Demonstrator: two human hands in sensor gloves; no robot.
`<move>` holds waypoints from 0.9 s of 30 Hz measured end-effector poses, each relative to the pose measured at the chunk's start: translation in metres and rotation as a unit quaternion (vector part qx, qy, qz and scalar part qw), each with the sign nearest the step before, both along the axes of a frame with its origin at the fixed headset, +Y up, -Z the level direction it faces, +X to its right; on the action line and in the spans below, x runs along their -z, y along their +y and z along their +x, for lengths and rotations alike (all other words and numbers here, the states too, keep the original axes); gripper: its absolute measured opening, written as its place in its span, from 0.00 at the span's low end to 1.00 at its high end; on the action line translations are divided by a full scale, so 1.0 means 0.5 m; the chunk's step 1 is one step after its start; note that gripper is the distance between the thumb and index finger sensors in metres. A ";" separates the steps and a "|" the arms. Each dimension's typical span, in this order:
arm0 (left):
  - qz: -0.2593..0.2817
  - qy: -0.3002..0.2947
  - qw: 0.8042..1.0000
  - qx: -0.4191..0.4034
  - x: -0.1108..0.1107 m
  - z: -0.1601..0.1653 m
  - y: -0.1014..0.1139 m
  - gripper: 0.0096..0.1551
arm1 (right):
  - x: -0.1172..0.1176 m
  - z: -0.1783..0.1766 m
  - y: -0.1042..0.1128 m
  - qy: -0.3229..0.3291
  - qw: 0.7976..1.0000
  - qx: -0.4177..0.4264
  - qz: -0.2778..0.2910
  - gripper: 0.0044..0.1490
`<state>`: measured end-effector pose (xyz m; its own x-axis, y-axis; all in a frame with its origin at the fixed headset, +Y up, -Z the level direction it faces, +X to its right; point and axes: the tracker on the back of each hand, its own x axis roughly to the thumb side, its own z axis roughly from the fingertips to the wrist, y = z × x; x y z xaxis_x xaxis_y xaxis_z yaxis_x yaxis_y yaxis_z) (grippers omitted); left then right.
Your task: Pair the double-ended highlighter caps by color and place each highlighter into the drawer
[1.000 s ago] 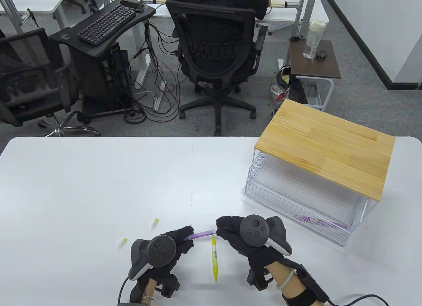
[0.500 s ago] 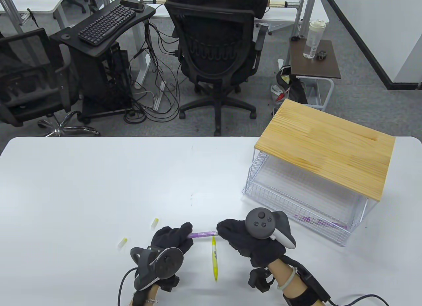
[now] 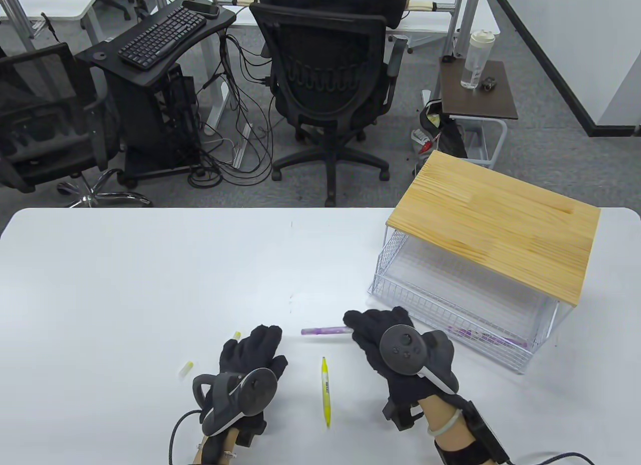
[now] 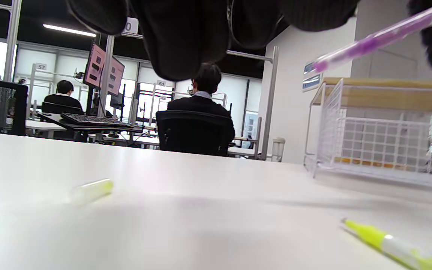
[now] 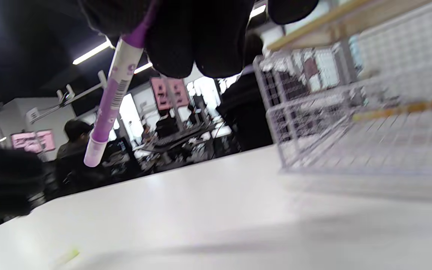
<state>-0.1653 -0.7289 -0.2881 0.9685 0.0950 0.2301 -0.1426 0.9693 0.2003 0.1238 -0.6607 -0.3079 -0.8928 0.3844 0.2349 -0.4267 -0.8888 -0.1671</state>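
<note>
My right hand [image 3: 373, 332] holds a capped purple highlighter [image 3: 324, 330] by one end, lifted above the table; the highlighter [image 5: 108, 101] hangs from those fingers in the right wrist view. My left hand [image 3: 250, 350] lies flat with straight fingers, holding nothing, its fingertips near a yellow cap [image 3: 236, 336]. A second yellow cap [image 3: 186, 369] lies further left. An uncapped yellow highlighter [image 3: 325, 391] lies between my hands. The wire drawer [image 3: 450, 330] under a wooden top [image 3: 493, 224] stands open at the right, with purple highlighters [image 3: 486, 338] inside.
The white table [image 3: 150, 275] stretches wide to the left and back. Beyond the far edge stand an office chair [image 3: 328, 79], a keyboard stand [image 3: 160, 34] and a side table with a bottle [image 3: 475, 59].
My left hand has let go of the purple highlighter and moved left toward the yellow cap. My right hand has carried the highlighter up and to the right, toward the drawer.
</note>
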 end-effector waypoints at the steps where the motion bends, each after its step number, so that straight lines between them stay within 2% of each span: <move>1: -0.014 0.011 1.000 0.018 0.003 -0.002 -0.003 0.39 | -0.002 0.019 0.012 -0.026 0.999 0.005 0.020 0.26; 4: -0.037 0.020 0.997 0.060 0.008 -0.005 -0.011 0.43 | -0.001 0.068 0.030 -0.081 0.995 0.037 0.046 0.25; 7: -0.044 0.018 0.997 0.061 0.008 -0.007 -0.011 0.45 | 0.011 0.115 0.032 -0.146 0.987 0.044 0.058 0.24; 13: -0.068 0.003 0.997 0.042 0.006 -0.004 -0.009 0.47 | 0.050 0.176 -0.003 -0.267 0.961 -0.005 0.068 0.24; 16: -0.064 0.005 0.996 0.059 0.004 -0.001 -0.010 0.46 | 0.075 0.195 -0.036 -0.290 0.956 -0.014 0.040 0.24; 21: -0.067 0.005 0.996 0.066 0.005 0.002 -0.011 0.46 | 0.110 0.223 -0.082 -0.287 0.957 0.009 -0.034 0.24; 24: -0.068 0.005 0.995 0.070 0.004 0.003 -0.009 0.46 | 0.116 0.233 -0.092 -0.298 0.954 0.005 -0.047 0.24; 27: -0.069 0.006 0.995 0.076 0.002 0.004 -0.008 0.46 | 0.114 0.233 -0.089 -0.314 0.949 -0.004 -0.034 0.26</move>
